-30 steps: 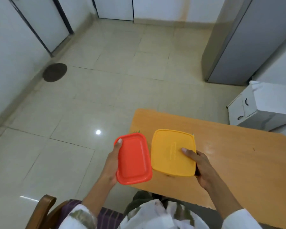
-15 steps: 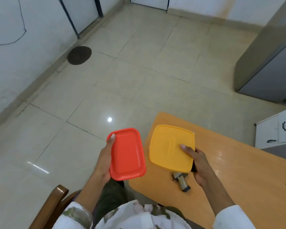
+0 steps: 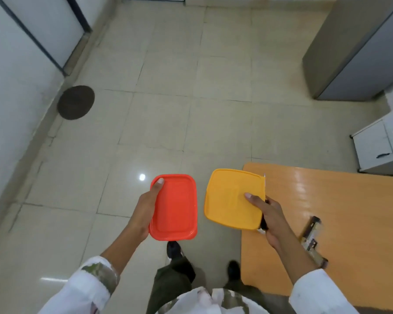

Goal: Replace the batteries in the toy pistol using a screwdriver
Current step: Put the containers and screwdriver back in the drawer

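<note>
My left hand (image 3: 143,211) grips a red plastic lid (image 3: 175,207) by its left edge, holding it over the floor. An orange-yellow lid (image 3: 230,196) is gripped at its right edge by my right hand (image 3: 270,217), thumb on top. Something dark and thin shows under that lid against my right palm; I cannot tell what it is. The toy pistol (image 3: 312,241), tan and black, lies on the wooden table (image 3: 349,200) just right of my right forearm. No screwdriver or batteries can be made out.
The table's left edge runs beside my right leg; I am standing on a tiled floor. A white cabinet (image 3: 381,143) stands beyond the table and a grey cupboard (image 3: 354,53) at the far right. A dark round mat (image 3: 75,102) lies by the left wall.
Both hands carried the lids left, off the table and out over the floor. The view swung left and I rose from the chair. The toy pistol, hidden a second ago, now lies exposed on the table.
</note>
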